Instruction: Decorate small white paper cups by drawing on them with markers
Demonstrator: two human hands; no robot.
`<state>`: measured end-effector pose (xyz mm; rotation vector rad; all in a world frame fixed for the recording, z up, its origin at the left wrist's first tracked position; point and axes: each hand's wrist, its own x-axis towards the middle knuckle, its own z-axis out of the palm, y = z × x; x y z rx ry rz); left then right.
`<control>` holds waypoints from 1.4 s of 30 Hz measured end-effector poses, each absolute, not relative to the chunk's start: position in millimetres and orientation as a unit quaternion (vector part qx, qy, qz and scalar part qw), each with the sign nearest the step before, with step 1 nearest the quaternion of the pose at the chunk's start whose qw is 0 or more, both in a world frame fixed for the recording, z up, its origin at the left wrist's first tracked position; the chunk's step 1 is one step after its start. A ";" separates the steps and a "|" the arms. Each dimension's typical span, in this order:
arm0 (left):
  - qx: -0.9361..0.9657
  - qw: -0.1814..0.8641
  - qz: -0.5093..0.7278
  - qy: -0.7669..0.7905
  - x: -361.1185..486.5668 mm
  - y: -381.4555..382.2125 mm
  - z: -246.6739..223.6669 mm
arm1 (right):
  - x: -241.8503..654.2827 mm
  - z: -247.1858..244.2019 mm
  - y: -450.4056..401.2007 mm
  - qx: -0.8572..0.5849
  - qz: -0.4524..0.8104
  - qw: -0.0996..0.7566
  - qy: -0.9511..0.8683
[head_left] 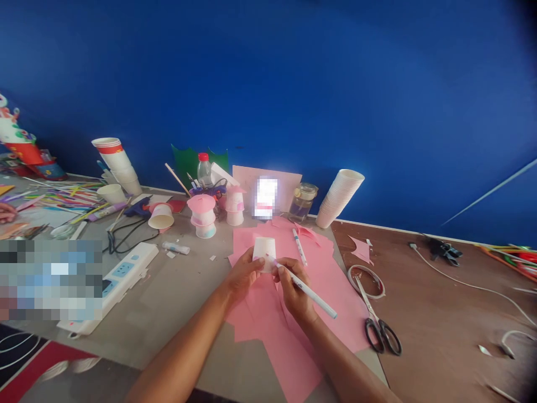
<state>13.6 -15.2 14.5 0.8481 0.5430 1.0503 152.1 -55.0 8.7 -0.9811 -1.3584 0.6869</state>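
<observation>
Held upside down in my left hand (pixel 243 274) is a white paper cup (pixel 264 247), its narrow end up. My right hand (pixel 296 288) grips a white marker pen (pixel 314 297), whose tip end points at the cup's side; whether the tip touches cannot be made out. Both hands are over pink paper sheets (pixel 289 358) spread on the table. Another marker (pixel 299 246) lies on the paper just beyond my right hand. Farther back, a lit, blurred screen (pixel 265 196) leans against a pink card (pixel 243 179).
Decorated cup stacks (pixel 203 215) stand left of the screen; a tall cup stack (pixel 339 198) and glass jar (pixel 302 201) stand right. Scissors (pixel 380 330) and a tape roll (pixel 366 281) lie rightward. A power strip (pixel 121 280) and another person's hand (pixel 7 212) are at left.
</observation>
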 end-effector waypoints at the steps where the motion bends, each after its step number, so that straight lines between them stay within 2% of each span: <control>1: 0.388 0.746 0.479 0.250 13.3 -15.3 14.4 | 152.1 8.8 -55.2 -0.426 0.298 0.617 -0.591; 42: 0.406 0.739 0.477 0.247 11.3 -13.2 11.1 | 152.5 11.3 -56.6 -0.432 0.292 0.614 -0.592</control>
